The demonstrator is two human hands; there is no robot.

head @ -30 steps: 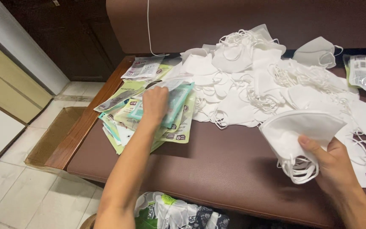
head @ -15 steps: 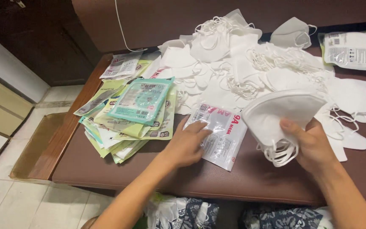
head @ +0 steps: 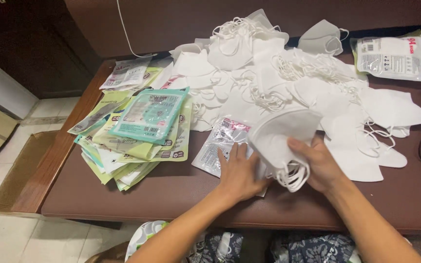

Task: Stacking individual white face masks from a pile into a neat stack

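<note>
A person is leaning over a dark brown bench [head: 123, 195], both bare arms reaching in from below. The left hand [head: 239, 171] is lying flat with fingers spread, pressing down on a clear plastic pouch [head: 219, 142] that is resting on the bench just in front of a big heap. The right hand [head: 317, 165] is pinching a stack of folded white face masks [head: 278, 139], their ear loops dangling under the thumb, and is holding it right beside the pouch, touching the left hand. Behind the hands, a loose pile of white masks [head: 269, 73] is spreading across the middle of the bench, still unpacked. To the left, a heap of flat green and teal pouches [head: 142, 126] is lying fanned out. One filled pouch of masks [head: 395, 58] is sitting at the far right edge. Judging by the size of the loose pile against the single filled pouch in view, most of the packing appears to be left to do
</note>
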